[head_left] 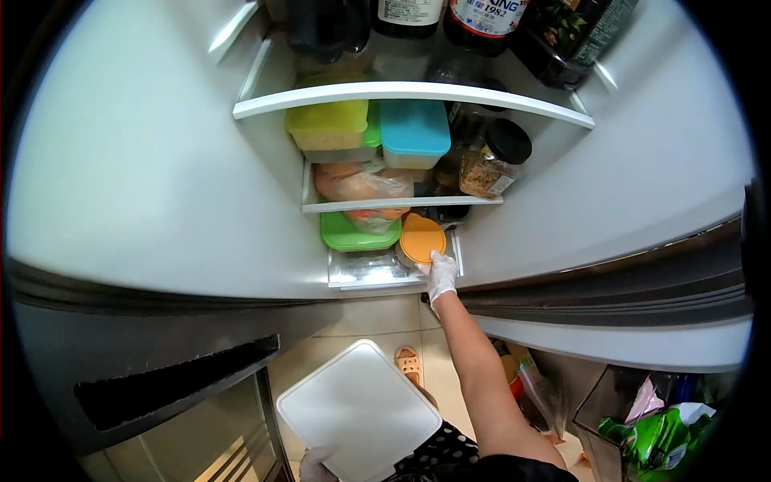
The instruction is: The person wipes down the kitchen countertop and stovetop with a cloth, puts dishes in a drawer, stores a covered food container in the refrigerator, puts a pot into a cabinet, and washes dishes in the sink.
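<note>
A round container with an orange lid [422, 238] stands on the lowest fridge shelf. My right hand [441, 278], in a thin translucent glove, reaches in and has its fingers closed on the near side of this container. Below, near my body, my left hand [319, 464], also gloved, holds a large white square lid or box [359, 410] by its lower left edge; most of its fingers are hidden. Left of the orange lid lies a green-lidded container [359, 233], partly covered by a plastic bag of food [365, 186].
Yellow-lidded [327, 123] and blue-lidded [414, 131] containers and a black-capped jar [494, 161] stand on the middle shelf [401, 206]. Bottles [482, 20] line the shelf above. Open fridge doors flank both sides. A green bag [662, 438] lies at lower right.
</note>
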Motion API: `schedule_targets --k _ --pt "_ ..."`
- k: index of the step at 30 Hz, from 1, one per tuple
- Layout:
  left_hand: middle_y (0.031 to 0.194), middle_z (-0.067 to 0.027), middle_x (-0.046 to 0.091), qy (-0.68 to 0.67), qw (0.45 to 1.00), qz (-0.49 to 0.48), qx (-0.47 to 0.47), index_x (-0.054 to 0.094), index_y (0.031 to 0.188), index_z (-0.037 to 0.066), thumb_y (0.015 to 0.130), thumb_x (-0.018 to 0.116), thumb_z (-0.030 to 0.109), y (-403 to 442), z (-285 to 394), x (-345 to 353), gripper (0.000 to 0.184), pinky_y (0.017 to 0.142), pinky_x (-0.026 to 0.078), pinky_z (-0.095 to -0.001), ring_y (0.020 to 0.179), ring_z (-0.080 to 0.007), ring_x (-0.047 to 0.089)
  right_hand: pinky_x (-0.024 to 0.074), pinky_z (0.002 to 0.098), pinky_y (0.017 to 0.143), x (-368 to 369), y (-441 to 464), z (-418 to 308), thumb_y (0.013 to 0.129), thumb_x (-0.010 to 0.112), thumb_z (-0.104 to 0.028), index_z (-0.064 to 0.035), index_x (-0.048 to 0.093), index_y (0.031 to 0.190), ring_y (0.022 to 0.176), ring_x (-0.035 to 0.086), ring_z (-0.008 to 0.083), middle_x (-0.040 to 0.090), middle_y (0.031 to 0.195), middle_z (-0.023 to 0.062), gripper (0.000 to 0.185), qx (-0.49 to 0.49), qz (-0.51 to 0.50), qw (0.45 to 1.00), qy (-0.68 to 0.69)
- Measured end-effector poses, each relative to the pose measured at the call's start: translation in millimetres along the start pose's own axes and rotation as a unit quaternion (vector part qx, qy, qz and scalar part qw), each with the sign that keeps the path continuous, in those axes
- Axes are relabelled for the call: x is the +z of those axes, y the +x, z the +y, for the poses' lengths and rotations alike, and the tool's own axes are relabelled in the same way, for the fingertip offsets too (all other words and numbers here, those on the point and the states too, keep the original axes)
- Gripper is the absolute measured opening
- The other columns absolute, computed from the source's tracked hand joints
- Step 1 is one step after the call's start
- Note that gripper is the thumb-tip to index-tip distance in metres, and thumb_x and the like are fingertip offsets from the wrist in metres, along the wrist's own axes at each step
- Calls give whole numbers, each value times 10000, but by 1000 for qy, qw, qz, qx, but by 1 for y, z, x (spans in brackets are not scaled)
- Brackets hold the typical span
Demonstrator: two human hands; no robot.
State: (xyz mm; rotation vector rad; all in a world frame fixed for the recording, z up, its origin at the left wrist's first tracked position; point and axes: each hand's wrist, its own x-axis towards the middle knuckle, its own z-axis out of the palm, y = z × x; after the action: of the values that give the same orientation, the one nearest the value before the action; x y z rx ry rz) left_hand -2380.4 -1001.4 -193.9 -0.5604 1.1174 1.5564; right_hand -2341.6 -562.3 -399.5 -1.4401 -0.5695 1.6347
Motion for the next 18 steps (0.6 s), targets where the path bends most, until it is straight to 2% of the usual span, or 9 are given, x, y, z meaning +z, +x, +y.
schedule_targets --k 2,3,4,7,11,14,15,18 --pt "1097 -151 575 9 1000 4 1 520 1113 -71 739 568 204 1 2 0 466 917 418 -379 1049 -272 530 559 308 524 -1 -15 -10 856 546 -58 60 494 920 594 605 224 578 849 134 144 1 13 1000 -8" --pt "1102 -152 573 22 1000 21 0 517 1117 -72 742 565 203 2 -1 -3 468 915 419 -379 1049 -271 531 543 298 498 -6 -19 -10 861 539 -69 59 502 920 540 596 204 580 841 144 145 -21 -16 1000 13" --pt "1108 -153 570 35 999 35 0 514 1121 -73 744 563 203 2 -2 -5 470 913 420 -378 1048 -271 532 535 293 488 -5 -30 -18 862 538 -70 59 503 923 539 595 199 580 836 145 147 -40 -21 999 22" --pt "1119 -152 566 26 999 -27 -19 512 1127 -70 748 561 207 1 8 11 472 911 422 -377 1052 -267 531 504 279 454 0 -50 -50 860 537 -74 49 514 912 561 595 185 590 806 147 136 -91 -55 994 32" --pt "1126 -152 563 23 999 -29 -18 512 1132 -65 748 562 206 3 7 7 472 912 421 -376 1050 -268 532 496 265 446 21 -45 -86 855 552 -91 27 518 835 523 585 186 588 729 125 124 -142 19 983 111" --pt "1124 -151 565 22 999 -32 -16 513 1129 -65 752 560 202 4 7 5 464 913 421 -375 1048 -269 534 495 262 444 35 -41 -99 855 549 -89 30 511 826 526 583 183 581 724 117 129 -164 -29 979 114" --pt "1122 -151 566 24 999 -32 -18 514 1126 -65 753 559 200 5 8 4 460 913 421 -374 1048 -270 534 498 266 442 37 -44 -101 855 543 -84 33 517 827 518 582 182 584 717 110 124 -179 -38 981 70" --pt "1116 -149 570 14 999 -32 -22 520 1116 -66 759 556 195 3 9 6 444 915 419 -373 1047 -269 535 508 269 466 37 -48 -111 855 536 -71 46 505 853 551 588 188 584 766 119 121 -184 -50 978 87"
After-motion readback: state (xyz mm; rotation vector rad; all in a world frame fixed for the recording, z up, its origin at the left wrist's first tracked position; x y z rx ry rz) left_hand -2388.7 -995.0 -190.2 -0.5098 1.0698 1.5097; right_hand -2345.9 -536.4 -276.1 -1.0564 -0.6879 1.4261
